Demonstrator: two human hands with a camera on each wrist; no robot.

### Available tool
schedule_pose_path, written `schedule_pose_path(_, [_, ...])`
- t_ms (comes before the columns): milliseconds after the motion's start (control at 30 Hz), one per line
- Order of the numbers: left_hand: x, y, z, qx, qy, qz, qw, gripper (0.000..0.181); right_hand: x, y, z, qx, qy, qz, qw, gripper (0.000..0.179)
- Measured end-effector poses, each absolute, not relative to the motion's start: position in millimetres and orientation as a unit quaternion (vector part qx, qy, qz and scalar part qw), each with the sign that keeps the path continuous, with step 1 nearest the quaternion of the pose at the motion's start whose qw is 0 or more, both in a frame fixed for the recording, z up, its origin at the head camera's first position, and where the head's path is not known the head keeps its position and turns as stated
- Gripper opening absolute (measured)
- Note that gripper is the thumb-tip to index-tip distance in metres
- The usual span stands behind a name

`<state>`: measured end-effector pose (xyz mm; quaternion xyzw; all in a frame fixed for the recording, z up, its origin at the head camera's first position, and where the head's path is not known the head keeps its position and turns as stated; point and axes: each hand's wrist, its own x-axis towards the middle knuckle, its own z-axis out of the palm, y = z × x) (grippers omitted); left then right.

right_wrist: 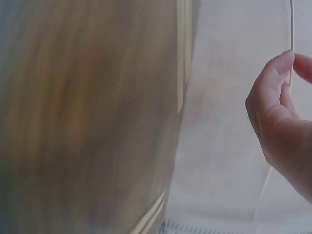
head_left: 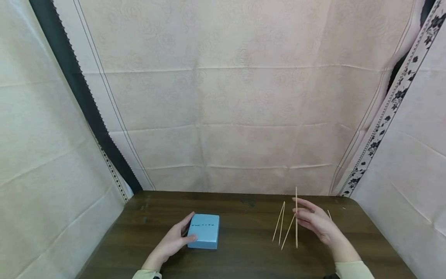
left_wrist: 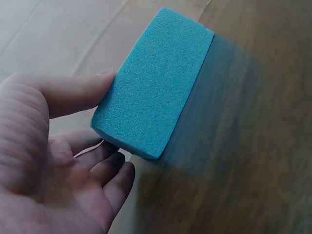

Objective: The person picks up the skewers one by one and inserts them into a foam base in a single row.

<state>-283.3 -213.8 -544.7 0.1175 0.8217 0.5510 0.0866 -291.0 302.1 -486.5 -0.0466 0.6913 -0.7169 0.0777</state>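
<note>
On the left of the table, my left hand (head_left: pixel 173 241) grips a blue foam block (head_left: pixel 206 232) by its left side. A row of small dark marks runs across the block's top. The left wrist view shows the thumb (left_wrist: pixel 78 97) against one face of the foam; part of the other fingers' contact is hidden. At the right, my right hand (head_left: pixel 320 224) pinches a thin wooden stick (head_left: pixel 296 238) between thumb and fingers, apart from the block. In the right wrist view this stick (right_wrist: pixel 292 24) runs up out of the frame.
Several loose wooden sticks lie on the dark wooden table (head_left: pixel 244 255): a few (head_left: pixel 282 223) left of my right hand, and one or more (head_left: pixel 329 215) partly hidden behind it. Pale cloth (head_left: pixel 244 116) hangs at the back and both sides.
</note>
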Motion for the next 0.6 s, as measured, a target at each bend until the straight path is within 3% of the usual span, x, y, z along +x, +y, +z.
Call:
schedule_pose_path(300, [-281.1, -214.1, -546.5, 0.116, 0.825, 0.548, 0.079, 0.092, -297.1, 214.7, -466.5, -0.048, 0.670, -0.739, 0.040, 0.063])
schedule_pose_path(600, [-280.6, -209.6, -545.5, 0.118, 0.827, 0.544, 0.075, 0.094, -305.8, 125.8, -467.6, -0.038, 0.589, -0.807, -0.018, 0.054])
